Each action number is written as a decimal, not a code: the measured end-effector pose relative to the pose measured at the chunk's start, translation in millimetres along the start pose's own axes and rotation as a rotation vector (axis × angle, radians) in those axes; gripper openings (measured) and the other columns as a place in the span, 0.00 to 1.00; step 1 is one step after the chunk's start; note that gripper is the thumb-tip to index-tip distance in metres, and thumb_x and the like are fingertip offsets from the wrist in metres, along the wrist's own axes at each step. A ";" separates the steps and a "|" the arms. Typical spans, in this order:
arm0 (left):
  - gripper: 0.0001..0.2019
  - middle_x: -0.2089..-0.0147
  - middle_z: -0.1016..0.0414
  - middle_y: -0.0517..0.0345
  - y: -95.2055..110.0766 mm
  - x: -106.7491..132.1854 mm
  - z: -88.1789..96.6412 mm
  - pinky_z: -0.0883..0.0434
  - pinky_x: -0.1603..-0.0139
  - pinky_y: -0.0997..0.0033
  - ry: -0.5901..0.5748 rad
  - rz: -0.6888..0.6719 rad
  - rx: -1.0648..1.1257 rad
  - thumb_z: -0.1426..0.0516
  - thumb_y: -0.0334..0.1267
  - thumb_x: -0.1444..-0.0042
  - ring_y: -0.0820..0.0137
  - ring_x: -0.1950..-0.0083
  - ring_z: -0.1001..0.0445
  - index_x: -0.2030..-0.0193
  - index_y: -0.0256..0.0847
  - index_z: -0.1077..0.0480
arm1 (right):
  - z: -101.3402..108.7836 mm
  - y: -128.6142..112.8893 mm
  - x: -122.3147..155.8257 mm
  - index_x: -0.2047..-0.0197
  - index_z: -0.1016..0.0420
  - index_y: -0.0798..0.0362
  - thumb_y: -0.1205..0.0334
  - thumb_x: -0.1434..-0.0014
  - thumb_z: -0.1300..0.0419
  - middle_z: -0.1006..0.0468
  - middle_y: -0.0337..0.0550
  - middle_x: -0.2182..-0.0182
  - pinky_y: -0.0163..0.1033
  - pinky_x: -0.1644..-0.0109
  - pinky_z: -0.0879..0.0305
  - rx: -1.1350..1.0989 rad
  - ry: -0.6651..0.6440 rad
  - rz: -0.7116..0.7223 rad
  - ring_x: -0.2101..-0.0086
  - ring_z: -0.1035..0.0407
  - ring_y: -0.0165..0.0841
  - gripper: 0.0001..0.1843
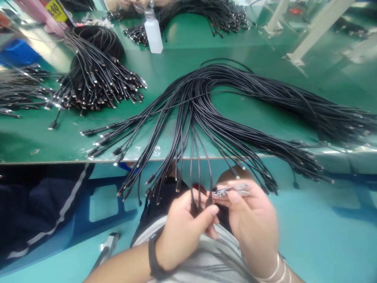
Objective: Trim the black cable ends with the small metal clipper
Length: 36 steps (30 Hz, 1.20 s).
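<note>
Near my lap, my left hand [188, 224] is closed around the connector ends of 3 black cables [192, 169], whose cords run up over the table edge. A metal nail clipper [234, 189] is gripped between the thumb and fingers of my right hand [255, 224]. Its jaws are close to the rightmost connector in my left hand; whether they touch it I cannot tell. The held cables belong to a large spread bundle of black cables [203, 78] lying on the green table, with many plug ends hanging over the front edge.
A coiled cable bundle [97, 74] lies at the left, with loose cables [20, 90] beside it. A white bottle [153, 35] stands at the back near another cable bundle [206, 15] and a person's hands [129, 4]. White metal legs [312, 35] rise at the right. A blue stool [79, 220] is below left.
</note>
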<state>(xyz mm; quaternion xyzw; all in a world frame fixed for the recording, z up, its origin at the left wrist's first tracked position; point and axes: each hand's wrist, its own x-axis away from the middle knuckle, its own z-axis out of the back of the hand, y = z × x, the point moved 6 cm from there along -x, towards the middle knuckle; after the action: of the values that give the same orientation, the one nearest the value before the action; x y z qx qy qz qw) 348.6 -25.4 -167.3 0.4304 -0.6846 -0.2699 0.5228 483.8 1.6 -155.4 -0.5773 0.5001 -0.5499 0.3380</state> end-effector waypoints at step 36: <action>0.14 0.73 0.23 0.56 -7.4 -12.2 0.8 0.38 0.82 0.80 -0.044 -0.021 0.056 0.40 0.45 0.40 0.79 0.84 0.32 0.69 0.36 0.31 | -7.6 10.4 -9.8 0.61 0.24 0.50 0.56 0.44 0.30 0.19 0.39 0.69 0.37 0.61 0.23 -0.104 -0.085 -0.123 0.67 0.22 0.32 0.11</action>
<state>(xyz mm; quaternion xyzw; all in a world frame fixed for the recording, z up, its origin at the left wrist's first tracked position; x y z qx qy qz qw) 351.1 -18.4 -179.5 0.4458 -0.6987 -0.2657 0.4925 475.3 9.2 -166.8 -0.6463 0.4769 -0.5181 0.2942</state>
